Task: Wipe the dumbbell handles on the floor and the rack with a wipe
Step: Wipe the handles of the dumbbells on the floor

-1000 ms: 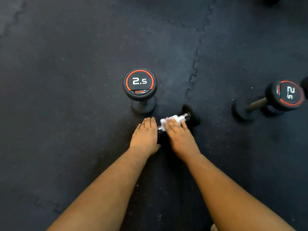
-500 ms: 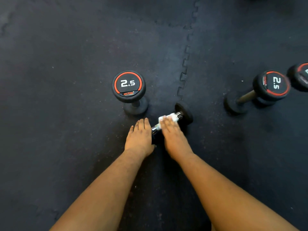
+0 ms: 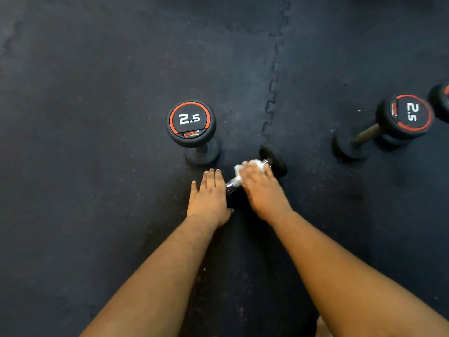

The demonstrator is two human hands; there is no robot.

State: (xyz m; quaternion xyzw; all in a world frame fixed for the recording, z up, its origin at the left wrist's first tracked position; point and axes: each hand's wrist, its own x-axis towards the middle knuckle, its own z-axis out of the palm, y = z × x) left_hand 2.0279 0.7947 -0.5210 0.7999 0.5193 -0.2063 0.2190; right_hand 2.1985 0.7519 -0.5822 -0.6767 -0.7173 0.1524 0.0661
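Dark rubber floor mats (image 3: 97, 166) fill the whole view, and a toothed seam (image 3: 273, 98) between two mats runs down to the lying dumbbell (image 3: 274, 158). This small dumbbell lies flat on the floor. Its far black end is just past the right hand (image 3: 263, 188), while its near end is hidden under the two hands. The right hand presses a white wipe (image 3: 258, 165) onto the shiny handle (image 3: 232, 185); the fingers lie over the wipe and bend a little around the handle. The left hand (image 3: 210, 195) rests flat beside the handle, fingers straight and close together, at the near end of the dumbbell.

Left of the lying dumbbell and quite near, a 2.5 dumbbell (image 3: 192, 122) stands upright on its end. Right of it and well apart, another 2.5 dumbbell (image 3: 403, 117) leans, and one more black weight (image 3: 441, 103) is cut by the picture edge. Between the lying dumbbell and this right group the floor is free.
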